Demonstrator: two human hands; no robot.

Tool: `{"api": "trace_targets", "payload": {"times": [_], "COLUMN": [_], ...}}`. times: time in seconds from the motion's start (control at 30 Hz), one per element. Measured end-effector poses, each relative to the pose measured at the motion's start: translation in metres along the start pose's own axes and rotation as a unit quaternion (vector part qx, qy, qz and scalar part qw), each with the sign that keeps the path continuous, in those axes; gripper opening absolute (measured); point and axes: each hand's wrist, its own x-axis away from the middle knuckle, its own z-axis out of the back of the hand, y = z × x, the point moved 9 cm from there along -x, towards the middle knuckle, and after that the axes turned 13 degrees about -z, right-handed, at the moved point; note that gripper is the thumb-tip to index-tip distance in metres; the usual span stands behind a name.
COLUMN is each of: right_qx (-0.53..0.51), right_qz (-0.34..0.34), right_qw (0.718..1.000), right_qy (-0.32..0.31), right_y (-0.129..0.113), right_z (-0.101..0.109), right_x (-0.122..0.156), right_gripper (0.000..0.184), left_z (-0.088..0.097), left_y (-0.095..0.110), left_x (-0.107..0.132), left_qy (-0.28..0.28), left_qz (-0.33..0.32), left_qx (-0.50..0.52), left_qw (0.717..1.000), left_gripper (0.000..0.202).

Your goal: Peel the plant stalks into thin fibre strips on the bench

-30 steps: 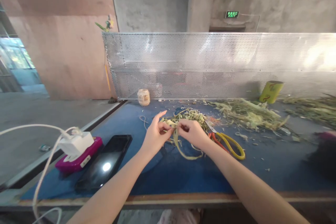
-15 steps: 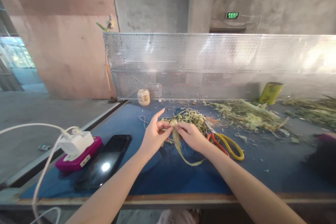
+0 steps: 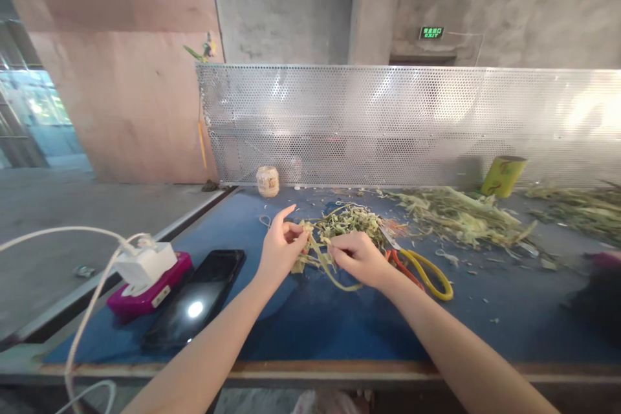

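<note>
Head view: left fingers (image 3: 297, 246) pinch a pale strip (image 3: 318, 251) trailing beside closed right fingers (image 3: 343, 246)

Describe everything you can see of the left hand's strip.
The strip is long, narrow and pale yellow-green, looking like dried leaf or husk. Its upper part is pinched in the grip of the left hand; below, it bends down and curves rightward over the blue tabletop. Whether the right hand touches it is unclear.

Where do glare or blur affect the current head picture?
Head view: bright reflection on the black phone; glare washing out the perforated screen at far right; blur over the dark shape at the right edge; pale strip by the left hand too soft for fine detail.
</note>
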Motion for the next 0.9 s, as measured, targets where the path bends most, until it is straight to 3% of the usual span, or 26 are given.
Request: {"api": "trace_targets", "payload": {"times": [0.2, 0.27, 0.43, 0.67, 0.9], "right_qx": [-0.062, -0.066, -0.031, -0.033, 0.047], "right_qz": [-0.062, -0.083, -0.065, -0.089, -0.068], "right_qw": [0.996, 0.994, 0.997, 0.993, 0.993], "right_qy": [0.012, 0.003, 0.011, 0.073, 0.086], "right_y": [0.011, 0.018, 0.021, 0.026, 0.016], "right_z": [0.003, 0.000, -0.004, 0.011, 0.014], "right_x": [-0.004, -0.006, -0.009, -0.010, -0.005], "right_gripper": [0.016, 0.023, 0.009, 0.005, 0.007], "left_z": [0.001, 0.003, 0.005, -0.021, -0.018], "left_y": [-0.002, -0.001, -0.001, -0.007, -0.008], "left_x": [0.000, -0.001, 0.000, 0.007, 0.005], "left_qy": [0.010, 0.021, 0.043, -0.091, -0.063], "left_qz": [-0.005, -0.012, 0.003, 0.045, 0.055], "left_qx": [0.032, 0.034, 0.053, 0.097, 0.113], "left_qw": [0.999, 0.999, 0.998, 0.990, 0.990], "left_gripper": [0.065, 0.063, 0.069, 0.082, 0.082]}}
